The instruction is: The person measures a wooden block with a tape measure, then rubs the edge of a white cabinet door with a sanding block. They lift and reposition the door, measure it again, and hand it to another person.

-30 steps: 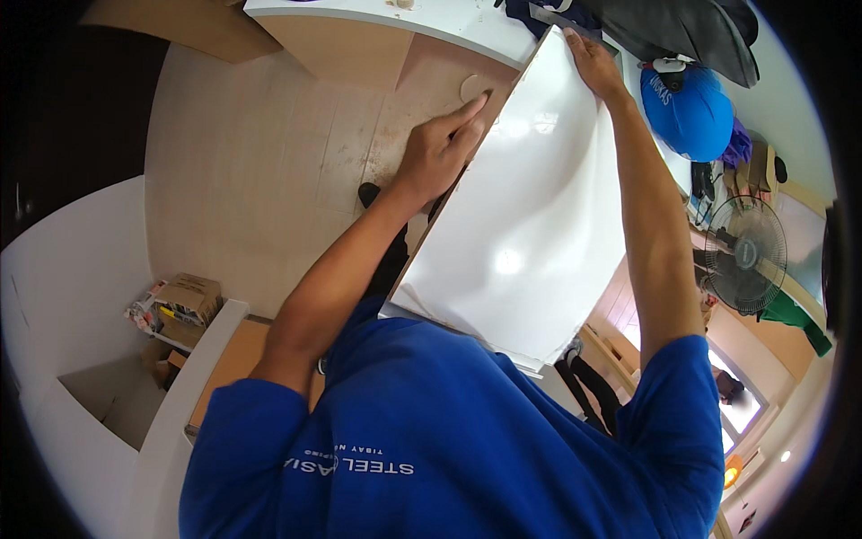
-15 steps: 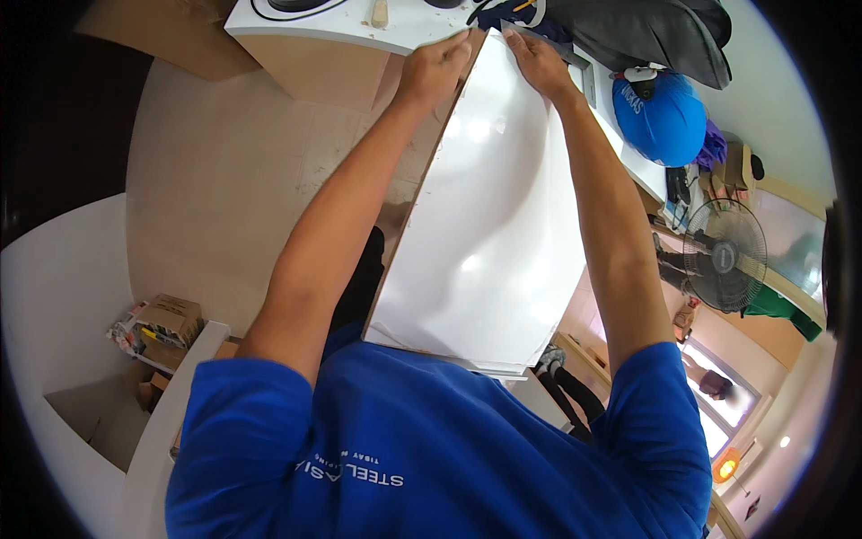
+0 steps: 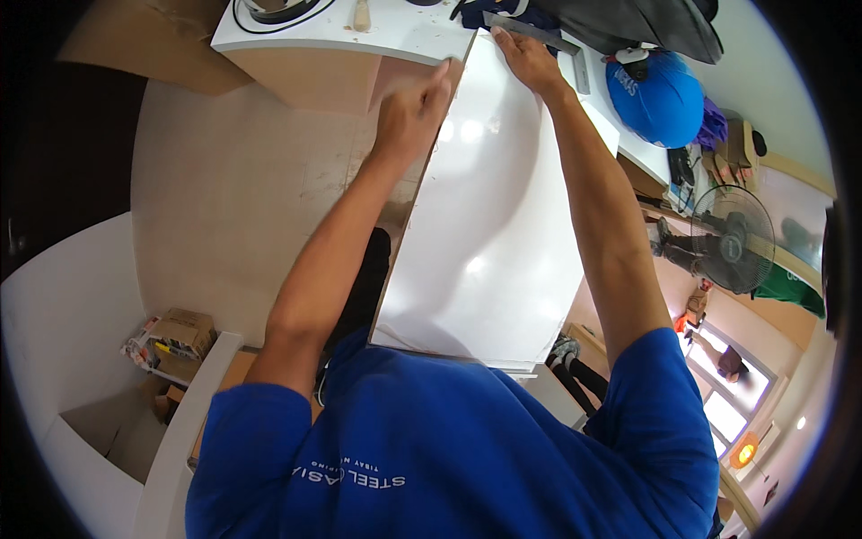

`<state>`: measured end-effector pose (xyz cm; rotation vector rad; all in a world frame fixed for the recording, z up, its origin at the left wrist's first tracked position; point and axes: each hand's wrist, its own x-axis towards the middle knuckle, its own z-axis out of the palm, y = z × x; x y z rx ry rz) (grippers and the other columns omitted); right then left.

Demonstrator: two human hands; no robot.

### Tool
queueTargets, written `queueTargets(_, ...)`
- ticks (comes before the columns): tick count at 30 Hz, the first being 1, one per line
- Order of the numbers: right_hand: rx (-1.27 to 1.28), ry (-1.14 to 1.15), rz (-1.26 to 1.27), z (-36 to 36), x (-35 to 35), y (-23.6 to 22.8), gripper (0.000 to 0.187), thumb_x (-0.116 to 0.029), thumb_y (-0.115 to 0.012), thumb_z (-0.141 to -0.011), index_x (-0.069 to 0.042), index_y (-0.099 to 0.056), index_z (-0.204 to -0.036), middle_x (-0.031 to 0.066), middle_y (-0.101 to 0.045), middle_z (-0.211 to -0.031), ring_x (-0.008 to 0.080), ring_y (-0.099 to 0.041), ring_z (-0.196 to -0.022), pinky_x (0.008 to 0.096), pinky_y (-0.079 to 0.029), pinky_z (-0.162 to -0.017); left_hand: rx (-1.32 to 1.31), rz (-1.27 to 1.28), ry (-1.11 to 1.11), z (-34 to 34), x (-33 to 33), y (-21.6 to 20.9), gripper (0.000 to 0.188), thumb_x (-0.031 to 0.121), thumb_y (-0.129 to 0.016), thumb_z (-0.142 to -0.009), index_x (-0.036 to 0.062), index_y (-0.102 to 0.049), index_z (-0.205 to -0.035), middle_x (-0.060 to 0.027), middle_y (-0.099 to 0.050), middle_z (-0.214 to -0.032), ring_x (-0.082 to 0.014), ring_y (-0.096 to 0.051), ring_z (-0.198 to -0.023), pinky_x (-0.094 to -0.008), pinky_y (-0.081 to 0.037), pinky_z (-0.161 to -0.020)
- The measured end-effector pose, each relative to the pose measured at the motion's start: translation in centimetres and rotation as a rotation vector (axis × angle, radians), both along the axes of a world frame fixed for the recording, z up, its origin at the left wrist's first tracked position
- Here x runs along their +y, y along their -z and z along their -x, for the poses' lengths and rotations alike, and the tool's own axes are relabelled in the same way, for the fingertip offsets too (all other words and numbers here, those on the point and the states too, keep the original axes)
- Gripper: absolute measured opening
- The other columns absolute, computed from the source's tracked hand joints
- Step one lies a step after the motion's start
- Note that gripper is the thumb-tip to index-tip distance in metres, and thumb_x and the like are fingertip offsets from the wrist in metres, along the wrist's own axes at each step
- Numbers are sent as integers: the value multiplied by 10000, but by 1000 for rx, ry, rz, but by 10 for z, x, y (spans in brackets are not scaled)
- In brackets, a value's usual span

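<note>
A long white glossy panel (image 3: 485, 225) with a brown raw edge slopes away from my body. Its near end rests against my waist, and its far end reaches the white tabletop. Beside the panel's left edge, toward its far end, is my left hand (image 3: 413, 117), fingers curled in and thumb up. What those fingers hold, if anything, is hidden. At the far end my right hand (image 3: 528, 65) grips the panel, thumb on the white face and fingers over the end. Just beyond it lies an L-shaped metal square (image 3: 561, 43).
The white tabletop (image 3: 305, 40) holds a wooden-handled tool (image 3: 361, 16), a round dark device with a cable and a dark bag (image 3: 628, 22). A blue rounded object (image 3: 660, 99) sits at right, near a standing fan (image 3: 732, 242). Cardboard boxes (image 3: 184, 334) stand lower left. Other people are at right.
My left hand has moved off the panel's far corner and back toward me along the left edge. The right hand stays at the far end. The whole view has shifted slightly.
</note>
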<state>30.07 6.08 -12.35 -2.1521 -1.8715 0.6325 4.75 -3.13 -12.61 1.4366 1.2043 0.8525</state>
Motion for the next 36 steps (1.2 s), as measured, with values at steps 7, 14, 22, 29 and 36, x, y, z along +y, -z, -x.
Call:
queueTargets(7,7,43,-46,-32,-8,18,762,-736,-393,-1005,-126,-691,-1351,216,-679,-1325,393,-602,-1300,416,-442,-1112,39,128,87,50,-103,-22,444,165,-571,-1030,22,-570,-1451,-169,-689,-897,-192,-630,-756,-338,-512,-745)
queueTargets(14,38,57,-14,-24,-15,15,767,-725,-382,-1011,-104,-692,-1336,219,-688,-1302,395,-624,-1255,435,-454,-1091,14,-65,59,55,-126,-32,406,151,-572,-1033,-24,-610,-1397,-98,-609,-711,-158,-590,-677,-327,-484,-667)
queueTargets(22,-20,-11,-67,-21,-8,11,703,-652,-323,-1044,-124,-680,-1338,186,-667,-1339,400,-596,-1271,455,-448,-1089,206,43,53,-36,39,8,432,370,-535,-1059,73,-673,-1342,-117,-755,-935,-142,-661,-870,-315,-524,-817)
queueTargets(29,3,53,20,-22,-10,1,774,-643,-271,-1067,-33,-688,-1292,276,-665,-1287,448,-611,-1228,470,-466,-1063,-65,-17,12,47,-116,4,424,188,-578,-1048,-24,-595,-1415,-209,-698,-1295,-203,-673,-1144,-331,-479,-1030)
queueTargets(36,-84,-30,38,0,-9,-19,741,-585,-258,-1072,-11,-704,-1216,269,-678,-1251,440,-618,-1207,493,-471,-1041,71,-238,-124,-87,123,14,445,378,-549,-1039,74,-690,-1331,-181,-759,-1041,-180,-712,-936,-310,-535,-858)
